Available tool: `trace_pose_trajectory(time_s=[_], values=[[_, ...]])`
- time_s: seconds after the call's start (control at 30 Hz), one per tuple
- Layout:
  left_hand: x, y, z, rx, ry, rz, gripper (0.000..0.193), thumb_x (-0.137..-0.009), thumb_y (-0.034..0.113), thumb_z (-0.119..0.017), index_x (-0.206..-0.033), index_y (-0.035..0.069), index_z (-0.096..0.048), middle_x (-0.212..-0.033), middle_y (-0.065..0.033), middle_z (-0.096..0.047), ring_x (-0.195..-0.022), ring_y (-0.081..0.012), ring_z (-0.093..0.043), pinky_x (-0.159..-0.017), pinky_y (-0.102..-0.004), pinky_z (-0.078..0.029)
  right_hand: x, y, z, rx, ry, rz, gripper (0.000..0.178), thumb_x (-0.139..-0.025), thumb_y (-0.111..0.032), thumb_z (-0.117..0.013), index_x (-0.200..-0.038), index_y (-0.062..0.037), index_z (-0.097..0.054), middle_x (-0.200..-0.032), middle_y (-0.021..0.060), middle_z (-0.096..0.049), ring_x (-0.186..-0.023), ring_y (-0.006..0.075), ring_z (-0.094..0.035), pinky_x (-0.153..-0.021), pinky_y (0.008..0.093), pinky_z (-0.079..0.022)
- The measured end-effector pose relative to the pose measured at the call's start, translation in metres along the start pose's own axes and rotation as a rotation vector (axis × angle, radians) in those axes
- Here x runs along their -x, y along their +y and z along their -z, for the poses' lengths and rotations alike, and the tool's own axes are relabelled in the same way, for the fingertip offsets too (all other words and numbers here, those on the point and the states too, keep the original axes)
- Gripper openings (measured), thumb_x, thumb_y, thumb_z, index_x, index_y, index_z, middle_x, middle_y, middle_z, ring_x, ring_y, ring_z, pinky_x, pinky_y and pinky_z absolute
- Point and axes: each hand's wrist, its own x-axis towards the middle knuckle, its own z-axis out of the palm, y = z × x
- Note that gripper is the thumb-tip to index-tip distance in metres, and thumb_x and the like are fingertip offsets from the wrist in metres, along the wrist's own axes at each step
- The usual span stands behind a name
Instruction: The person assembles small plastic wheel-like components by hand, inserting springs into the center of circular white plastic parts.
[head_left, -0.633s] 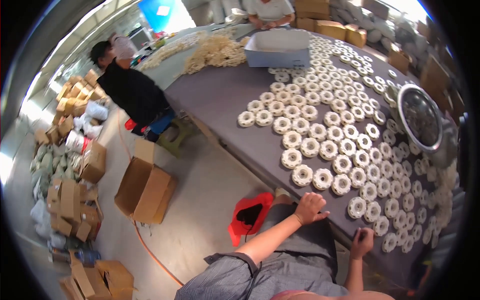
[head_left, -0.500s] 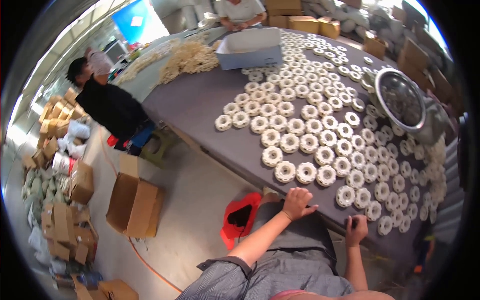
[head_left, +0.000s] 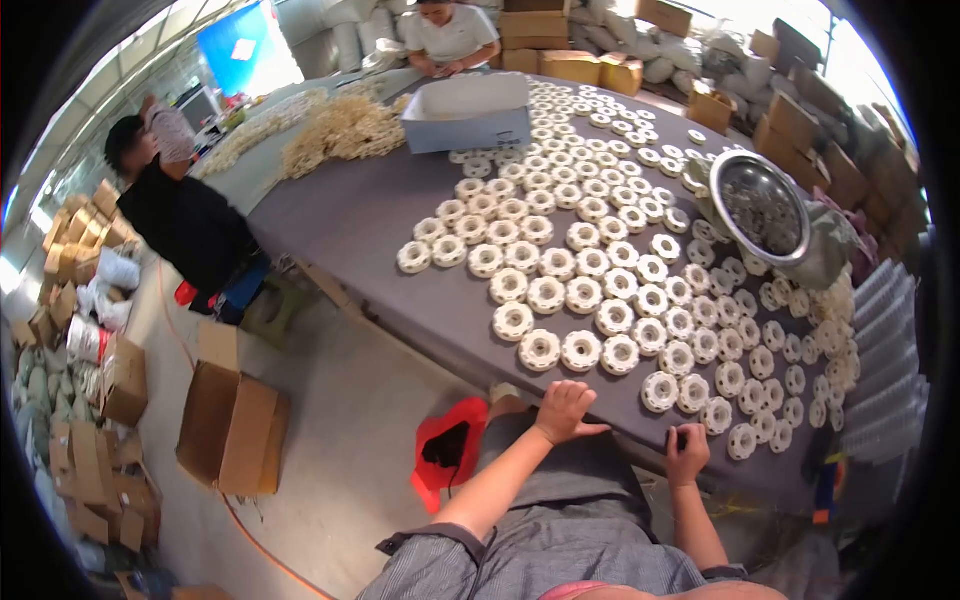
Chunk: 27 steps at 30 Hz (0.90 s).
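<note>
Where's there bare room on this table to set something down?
The widest bare patch of grey tabletop lies between the cream pile, the blue box and the leftmost white rings. A narrow strip separates the left hand from the front rings. Rings crowd the middle and right, up to the metal bowl.

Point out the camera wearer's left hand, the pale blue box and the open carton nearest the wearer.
Left hand [head_left: 566,410], head view: the back of the hand.
Pale blue box [head_left: 464,136], head view: its near wall.
Open carton [head_left: 250,433], head view: a brown side panel.
</note>
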Motion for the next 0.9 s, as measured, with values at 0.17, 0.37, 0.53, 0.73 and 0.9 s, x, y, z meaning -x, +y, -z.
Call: trace_pose_trajectory(time_s=[0.17,0.37,0.53,0.73,0.9], values=[[-0.003,0.008,-0.021,0.071,0.065,-0.031,0.058,-0.063,0.058,-0.065,-0.090,0.009,-0.049,-0.092,-0.0079,-0.047,-0.087,-0.0262,-0.047,-0.078,-0.0403,-0.036,0.008,0.022,0.007,0.019,-0.020,-0.027,0.012,-0.078,-0.007,-0.062,-0.075,-0.0040,-0.051,-0.072,0.0104,-0.049,-0.064,0.0277,-0.050,-0.058,0.0362,-0.042],[-0.007,0.008,-0.007,0.066,0.069,0.009,0.054,-0.068,0.057,-0.061,-0.090,0.009,-0.049,-0.092,-0.0084,-0.047,-0.086,-0.0253,-0.047,-0.079,-0.0374,-0.037,0.006,0.023,-0.002,-0.017,-0.046,0.008,0.011,-0.080,-0.006,-0.061,-0.078,-0.0027,-0.051,-0.074,0.0097,-0.048,-0.064,0.0259,-0.050,-0.058,0.0335,-0.042],[-0.004,0.005,-0.014,0.006,0.080,0.003,0.054,-0.069,0.057,-0.060,-0.089,0.008,-0.049,-0.091,-0.0081,-0.047,-0.085,-0.0249,-0.046,-0.079,-0.0371,-0.036,0.007,0.021,-0.002,-0.027,-0.049,-0.034,0.011,-0.080,-0.006,-0.061,-0.079,-0.0023,-0.051,-0.074,0.0097,-0.048,-0.064,0.0261,-0.050,-0.058,0.0343,-0.042],[-0.002,0.002,-0.011,0.141,-0.007,-0.046,0.060,-0.065,0.056,-0.062,-0.097,0.008,-0.049,-0.097,-0.0092,-0.047,-0.091,-0.0264,-0.046,-0.083,-0.0393,-0.035,0.008,0.021,0.000,-0.021,-0.047,-0.044,0.011,-0.080,-0.004,-0.061,-0.079,-0.0018,-0.050,-0.073,0.0103,-0.048,-0.065,0.0271,-0.051,-0.059,0.0352,-0.042],[0.005,-0.001,-0.018,0.085,-0.047,-0.062,0.067,-0.059,0.057,-0.063,-0.101,0.008,-0.047,-0.100,-0.0094,-0.046,-0.093,-0.0264,-0.046,-0.084,-0.0394,-0.035,0.008,0.019,0.000,-0.036,-0.026,-0.022,0.011,-0.079,-0.002,-0.061,-0.078,-0.0014,-0.050,-0.073,0.0108,-0.048,-0.065,0.0279,-0.051,-0.060,0.0358,-0.042]])
